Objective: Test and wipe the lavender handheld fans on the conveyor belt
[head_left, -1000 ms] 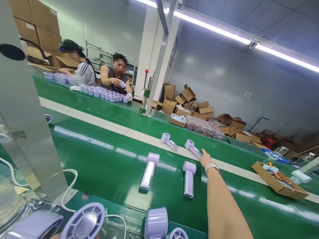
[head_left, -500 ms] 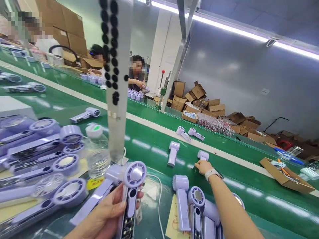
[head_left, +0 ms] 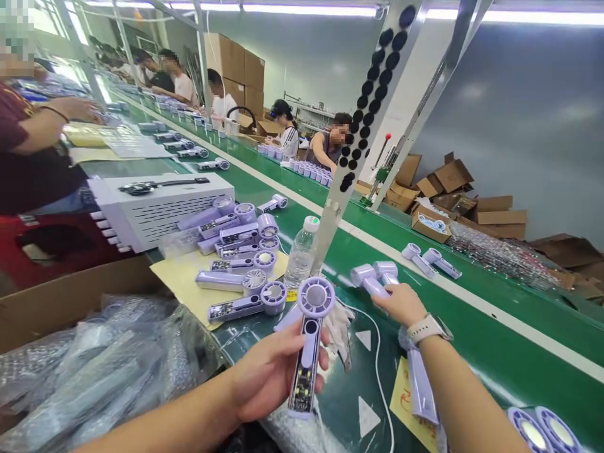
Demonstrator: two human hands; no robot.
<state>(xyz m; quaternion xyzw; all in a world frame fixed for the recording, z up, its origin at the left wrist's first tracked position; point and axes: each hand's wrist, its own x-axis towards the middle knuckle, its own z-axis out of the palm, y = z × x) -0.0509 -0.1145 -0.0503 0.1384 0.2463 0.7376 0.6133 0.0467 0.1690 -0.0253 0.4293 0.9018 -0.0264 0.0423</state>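
Observation:
My left hand point(head_left: 268, 371) grips a lilac handheld fan point(head_left: 308, 340) upright, its round head up and its open handle showing a circuit board. My right hand point(head_left: 401, 303), with a watch on the wrist, is closed on the handle of a second lilac fan point(head_left: 367, 277) taken from the green belt point(head_left: 495, 327). Another fan point(head_left: 387, 271) lies right beside it on the belt. Two more fans point(head_left: 431, 261) lie farther out on the belt.
Several open fans lie on a yellow sheet point(head_left: 184, 283) to the left, beside a water bottle point(head_left: 301, 251) and a slanted metal post point(head_left: 363, 138). A white box unit point(head_left: 155, 211) stands behind. Bagged parts fill a carton point(head_left: 94, 371). Co-workers sit along the line.
My view swung left and down to my bench. My right hand drew back from the far belt and closed on a fan; the left hand with its fan came into view.

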